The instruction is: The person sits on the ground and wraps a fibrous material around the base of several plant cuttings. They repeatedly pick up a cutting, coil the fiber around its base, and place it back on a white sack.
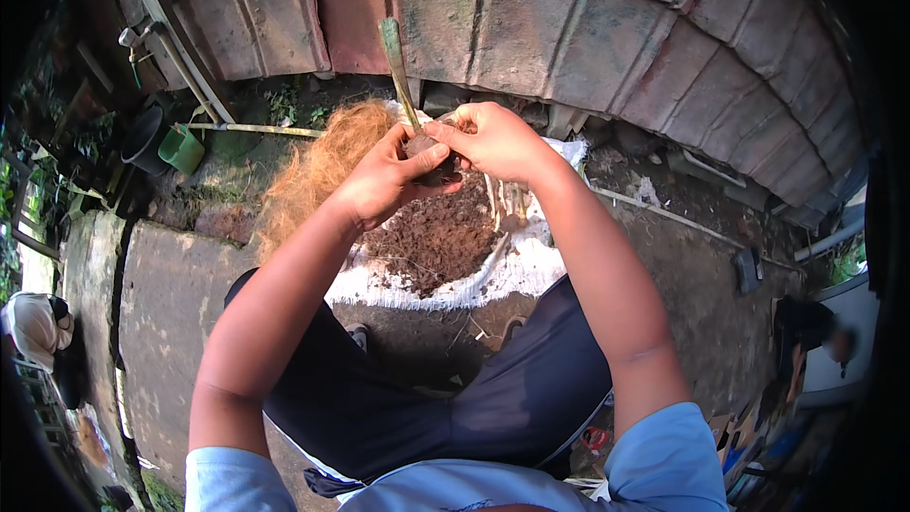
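Green cut stem (395, 60), fanned and trimmed at the top, sticks up out of a dark soil clump (438, 154) between my hands; it's near upright, top leaning a bit left. Clump is held up over the soil pile. Left hand (391, 178): fingers curled under and around the clump, thumb pressed along its near side, so it's gripped from the left. Right hand (498, 140): thumb and fingers pinching the clump's upper right, close to the stem base; exact fingertip contact is partly hidden, can't tell if they touch the stem. Hands are just beside each other, thumbs nearly meeting. Below: loose brown soil pile (427, 242) on a white woven sack (536, 265), frayed at the near edge, with pale stalks (509, 201) lying on the pile's right side. Orange-brown fibre heap (318, 166) sits left of the soil, just beside my left forearm. My knees in dark trousers (379, 408) are spread on the near side of the sack. Further out: green container (182, 149) and dark bucket (144, 139) side by side at far left, weathered roof tiles (531, 24) along the far side, another person (806, 327) in dark clothing at the right edge.
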